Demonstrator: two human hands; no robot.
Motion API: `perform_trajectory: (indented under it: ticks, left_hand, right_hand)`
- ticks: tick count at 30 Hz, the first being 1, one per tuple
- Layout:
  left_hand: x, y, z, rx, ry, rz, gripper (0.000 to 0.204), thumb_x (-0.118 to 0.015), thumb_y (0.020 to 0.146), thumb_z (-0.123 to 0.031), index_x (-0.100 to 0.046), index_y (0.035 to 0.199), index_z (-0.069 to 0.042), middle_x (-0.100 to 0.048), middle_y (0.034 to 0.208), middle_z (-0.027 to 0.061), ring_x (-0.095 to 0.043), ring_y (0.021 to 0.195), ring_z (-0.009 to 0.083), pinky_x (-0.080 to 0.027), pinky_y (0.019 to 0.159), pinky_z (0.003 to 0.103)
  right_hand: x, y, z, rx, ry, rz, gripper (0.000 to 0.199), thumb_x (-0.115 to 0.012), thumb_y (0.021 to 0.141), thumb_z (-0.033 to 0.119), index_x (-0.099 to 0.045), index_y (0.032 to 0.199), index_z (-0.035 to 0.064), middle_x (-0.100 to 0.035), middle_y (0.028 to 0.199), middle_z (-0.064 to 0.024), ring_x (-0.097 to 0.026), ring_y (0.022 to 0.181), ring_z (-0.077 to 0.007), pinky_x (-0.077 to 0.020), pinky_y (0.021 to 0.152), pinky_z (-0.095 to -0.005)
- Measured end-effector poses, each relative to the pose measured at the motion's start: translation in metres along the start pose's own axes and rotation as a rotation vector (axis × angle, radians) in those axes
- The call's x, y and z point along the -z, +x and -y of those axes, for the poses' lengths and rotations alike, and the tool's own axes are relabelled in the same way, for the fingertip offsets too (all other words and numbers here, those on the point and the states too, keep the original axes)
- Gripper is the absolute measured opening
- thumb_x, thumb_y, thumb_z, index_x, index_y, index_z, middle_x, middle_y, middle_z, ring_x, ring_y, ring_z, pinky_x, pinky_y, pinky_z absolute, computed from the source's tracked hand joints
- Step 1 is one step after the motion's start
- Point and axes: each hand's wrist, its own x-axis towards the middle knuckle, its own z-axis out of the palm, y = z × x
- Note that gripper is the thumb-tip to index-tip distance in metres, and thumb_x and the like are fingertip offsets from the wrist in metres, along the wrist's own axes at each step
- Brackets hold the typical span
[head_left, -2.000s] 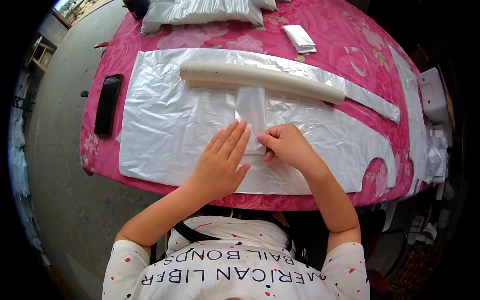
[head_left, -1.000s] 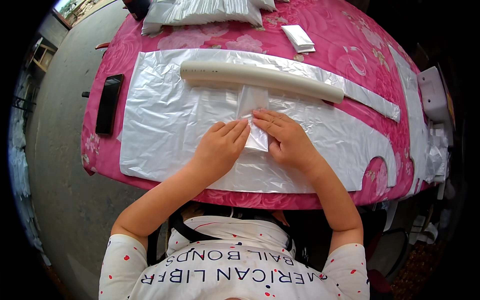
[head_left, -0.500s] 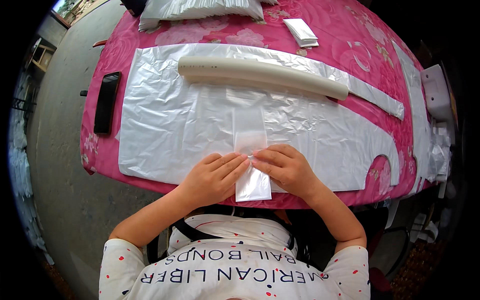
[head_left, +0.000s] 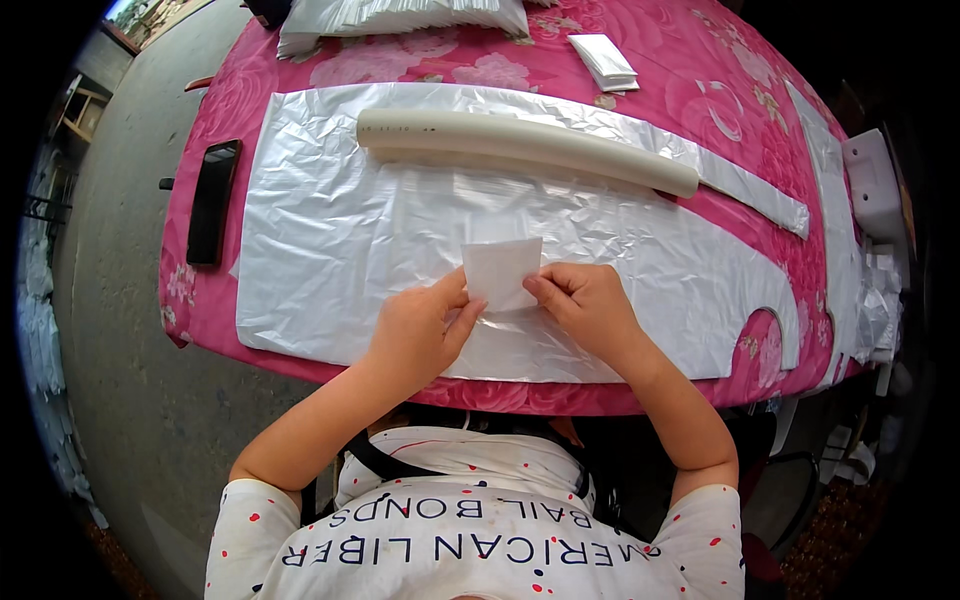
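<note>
Between my hands is a small folded white plastic bag (head_left: 502, 272), raised over the flat plastic sheeting. My left hand (head_left: 425, 325) pinches its left edge between thumb and fingers. At the right edge, my right hand (head_left: 588, 305) grips it with thumb and bent fingers. Beneath them, a stack of silvery-white plastic bags (head_left: 330, 250) lies spread on the table, with handle strips and a cut-out at the right end. Across the stack's far part rests a long cream tube (head_left: 520, 148).
A pink flowered cloth covers the table (head_left: 490, 397). To the left lies a black phone (head_left: 214, 203). At the far side are a pile of folded white bags (head_left: 410, 18) and one folded packet (head_left: 603, 62). A white plastic container (head_left: 872, 180) stands beyond the right edge.
The strip that lay flat under my fingers is now folded shorter and lifted. My hands have moved slightly away from me and apart, to its two side edges.
</note>
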Motion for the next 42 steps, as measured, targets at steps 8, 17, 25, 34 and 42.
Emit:
perform_trajectory:
  ticks: [8, 17, 25, 34, 42]
  left_hand:
    - [0.005, 0.023, 0.000, 0.235, -0.153, -0.019, 0.066, -0.065, 0.080, -0.010, -0.030, 0.133, 0.007, -0.064, 0.073, 0.0126, -0.061, 0.059, 0.0206, -0.047, 0.060, 0.027]
    - [-0.021, 0.023, -0.003, -0.356, 0.414, -0.172, 0.073, -0.064, 0.077, -0.020, -0.028, 0.135, 0.006, -0.038, 0.133, 0.0211, -0.040, 0.121, 0.0338, -0.032, 0.099, 0.042]
    - [-0.041, 0.026, 0.005, -0.231, 0.488, -0.061, 0.096, -0.060, 0.074, -0.051, -0.020, 0.135, 0.012, -0.019, 0.143, 0.0268, -0.015, 0.136, 0.0362, -0.010, 0.110, 0.048]
    - [-0.039, 0.021, 0.006, -0.238, 0.529, -0.065, 0.102, -0.058, 0.076, -0.055, -0.010, 0.137, 0.011, -0.012, 0.145, 0.0270, -0.009, 0.137, 0.0378, -0.006, 0.109, 0.051]
    - [-0.010, -0.025, 0.003, -0.251, -0.146, -0.082, 0.067, -0.062, 0.082, -0.022, -0.028, 0.135, 0.002, -0.030, 0.138, 0.0236, -0.031, 0.128, 0.0313, -0.028, 0.102, 0.041]
  right_hand:
    - [0.013, 0.034, 0.015, -0.377, 0.009, 0.262, 0.034, -0.058, 0.085, 0.024, -0.060, 0.064, -0.0023, -0.057, 0.054, -0.0063, -0.058, 0.048, -0.0114, -0.0457, 0.051, -0.0251]
    - [0.011, 0.039, 0.008, -0.377, -0.003, 0.273, 0.032, -0.058, 0.083, 0.022, -0.060, 0.062, -0.0021, -0.057, 0.053, -0.0067, -0.058, 0.047, -0.0125, -0.0455, 0.049, -0.0258]
    - [0.007, 0.034, 0.015, -0.362, -0.082, 0.219, 0.028, -0.062, 0.075, 0.025, -0.061, 0.062, -0.0006, -0.057, 0.051, -0.0094, -0.057, 0.047, -0.0186, -0.0455, 0.050, -0.0304]
    - [0.018, 0.013, 0.022, -0.188, -0.520, 0.219, 0.021, -0.070, 0.064, 0.024, -0.064, 0.064, 0.0041, -0.062, 0.064, -0.0124, -0.062, 0.066, -0.0294, -0.0479, 0.060, -0.0387]
    - [0.013, 0.010, 0.026, 0.338, -0.645, -0.002, 0.029, -0.067, 0.073, 0.021, -0.061, 0.095, 0.0038, -0.062, 0.089, -0.0127, -0.059, 0.087, -0.0285, -0.0459, 0.075, -0.0386]
